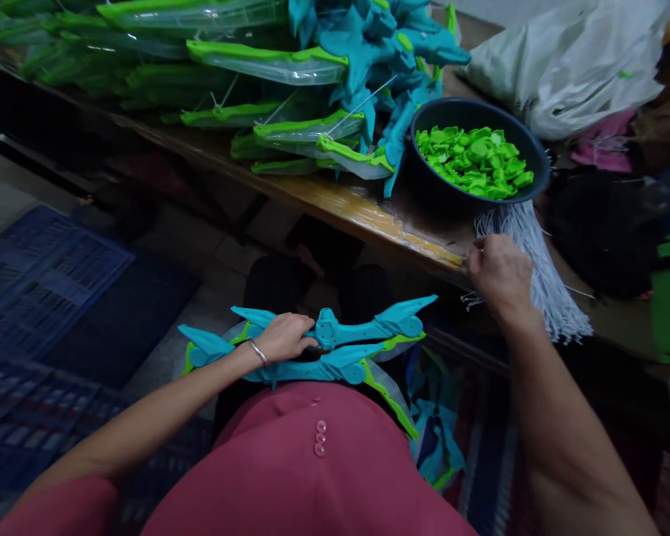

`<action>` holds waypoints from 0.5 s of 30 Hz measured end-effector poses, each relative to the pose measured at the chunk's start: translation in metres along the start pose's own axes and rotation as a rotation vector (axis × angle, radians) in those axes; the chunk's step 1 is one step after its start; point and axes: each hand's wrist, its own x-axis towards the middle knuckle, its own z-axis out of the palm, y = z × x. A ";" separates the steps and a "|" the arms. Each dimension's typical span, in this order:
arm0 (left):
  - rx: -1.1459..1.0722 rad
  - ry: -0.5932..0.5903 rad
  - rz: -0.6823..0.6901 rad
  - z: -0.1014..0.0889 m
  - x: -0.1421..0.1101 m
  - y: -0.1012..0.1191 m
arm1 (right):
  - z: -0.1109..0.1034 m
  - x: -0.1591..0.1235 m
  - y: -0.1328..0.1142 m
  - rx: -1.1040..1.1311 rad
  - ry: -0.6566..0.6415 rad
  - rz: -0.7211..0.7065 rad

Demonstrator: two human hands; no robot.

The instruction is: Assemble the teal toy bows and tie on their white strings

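Across my lap lie two teal bow-shaped plastic toys, the farther one a teal bow-shaped toy (pixel 327 329) with a round hub in its middle. Lime-green edges and clear panels show at their ends. My left hand (pixel 287 337) is closed over the farther toy, just left of the hub. At the table's front edge, my right hand (pixel 502 272) has its fingers pinched together; what is between the fingertips is hidden. Right beside and partly behind it, a bundle of white strings (pixel 555 294) hangs over the edge.
A dark bowl (pixel 540 175) on the wooden table (pixel 362 212) holds many small lime-green pieces. Several teal and green toys (pixel 268 63) are piled at the back left. A white sack (pixel 563 67) lies back right, and blue plastic crates (pixel 50 275) are on the floor at left.
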 end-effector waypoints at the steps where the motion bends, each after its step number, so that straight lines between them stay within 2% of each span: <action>1: -0.015 -0.013 -0.003 -0.001 0.004 -0.003 | -0.004 -0.013 -0.008 0.017 0.007 -0.051; 3: -0.036 -0.026 -0.005 -0.003 0.009 -0.007 | -0.008 -0.033 -0.018 0.042 0.031 -0.115; 5: -0.035 -0.021 -0.002 -0.006 0.013 -0.007 | -0.007 -0.041 -0.017 0.046 0.076 -0.121; 7: -0.013 0.002 0.003 -0.010 0.014 -0.006 | 0.000 -0.035 -0.007 0.046 0.095 -0.055; 11: 0.068 0.113 0.024 -0.023 0.015 -0.003 | 0.019 -0.006 0.024 0.090 0.023 0.120; 15: 0.115 0.236 0.035 -0.045 0.014 -0.009 | 0.024 0.009 0.033 0.195 0.067 0.162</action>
